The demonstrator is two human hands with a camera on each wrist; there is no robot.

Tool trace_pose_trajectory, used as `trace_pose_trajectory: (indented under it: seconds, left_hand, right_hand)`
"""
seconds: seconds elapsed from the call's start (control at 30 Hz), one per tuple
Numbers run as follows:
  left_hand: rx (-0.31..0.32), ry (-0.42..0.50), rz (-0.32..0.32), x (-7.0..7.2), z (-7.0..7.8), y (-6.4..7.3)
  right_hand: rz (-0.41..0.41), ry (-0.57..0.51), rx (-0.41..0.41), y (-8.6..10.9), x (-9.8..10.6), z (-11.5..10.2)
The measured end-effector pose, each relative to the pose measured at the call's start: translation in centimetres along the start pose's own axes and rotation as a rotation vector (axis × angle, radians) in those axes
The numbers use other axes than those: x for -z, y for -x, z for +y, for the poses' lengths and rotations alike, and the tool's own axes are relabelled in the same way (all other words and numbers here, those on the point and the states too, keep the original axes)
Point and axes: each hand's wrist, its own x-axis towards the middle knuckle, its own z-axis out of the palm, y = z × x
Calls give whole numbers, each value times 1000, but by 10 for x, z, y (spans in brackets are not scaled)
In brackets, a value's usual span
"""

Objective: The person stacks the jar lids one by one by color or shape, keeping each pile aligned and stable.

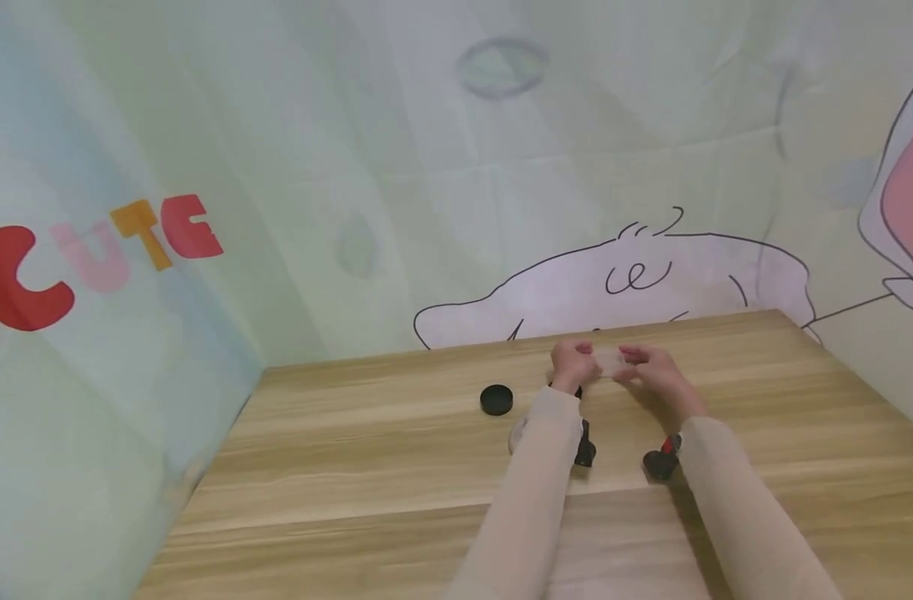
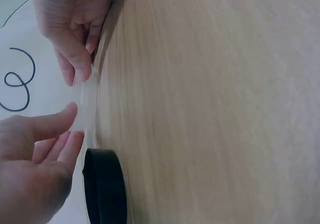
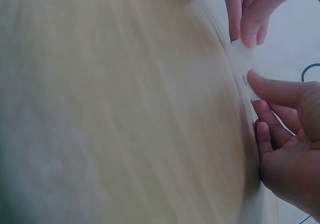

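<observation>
A thin, translucent whitish piece [image 1: 609, 362] stretches between the two hands near the table's far edge. My left hand [image 1: 573, 364] pinches its left end between thumb and fingers. At the other end, my right hand [image 1: 654, 371] grips it with thumb and fingertips. The left wrist view has the left hand [image 2: 37, 159] low at the side and the right hand [image 2: 75, 27] above, with the piece [image 2: 89, 102] between them. To the left of the left hand sits a shallow round black dish or lid [image 1: 497, 400], which the left wrist view shows as a black rim [image 2: 106, 186].
A pale round object [image 1: 516, 435] lies partly hidden beneath the left sleeve [image 1: 534, 492]. Black wrist devices sit by the left wrist [image 1: 585, 450] and right wrist [image 1: 660, 462]. Behind the wooden table [image 1: 351, 467] hangs a printed cloth [image 1: 366, 208].
</observation>
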Motion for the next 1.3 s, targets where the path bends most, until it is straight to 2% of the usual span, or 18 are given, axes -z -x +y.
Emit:
trace_pose_trajectory:
  seconds: [0.27,0.3,0.37,0.53,0.73,0.87,1.03,1.17,1.3]
  left_hand:
    - [-4,163,-62,16,7,1]
    - [-10,171,-74,19,8,2]
    - [-16,185,-96,27,11,4]
    - [-46,223,-148,56,15,9]
    - [-73,281,-206,88,17,25]
    - [-90,292,-215,105,14,43]
    - [-77,292,-238,125,5,67]
    - [-65,263,-266,139,-3,84]
    - [-59,269,-281,144,-15,93]
  right_hand:
    - [-38,-432,-125,7,-3,-12]
    - [-38,-436,-128,9,-3,-15]
    - [-40,-361,-89,12,-3,-20]
    - [9,-46,117,20,-12,-37]
    - [10,-50,173,35,-26,-55]
    - [-4,-39,204,50,-34,-64]
    - [-55,-103,231,69,-49,-69]
    - [-107,-149,230,80,-62,-68]
    - [-148,-162,235,85,-70,-64]
